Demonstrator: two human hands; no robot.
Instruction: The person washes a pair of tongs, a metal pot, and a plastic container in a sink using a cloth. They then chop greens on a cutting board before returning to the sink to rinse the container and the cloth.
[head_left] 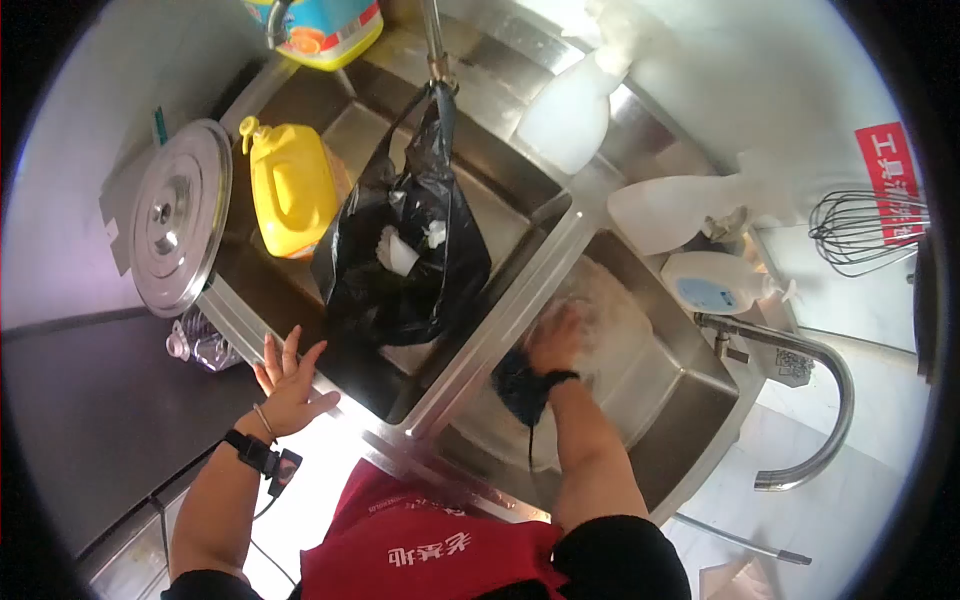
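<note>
My left hand is spread at the front rim of the double sink, fingers apart and holding nothing. My right hand reaches down into the right basin, over a pale, cloudy patch like soapy water. Its fingers are blurred, so I cannot tell whether they hold anything. Beside that wrist is a dark, crumpled-looking piece, with a thin cord hanging from it. In the left basin a black plastic bag hangs from a tap, with white scraps inside. A yellow jug stands beside the bag.
A round metal lid leans at the left rim, above a clear plastic bottle. White spray bottles line the back right ledge. A curved faucet juts out at right, below a hanging whisk.
</note>
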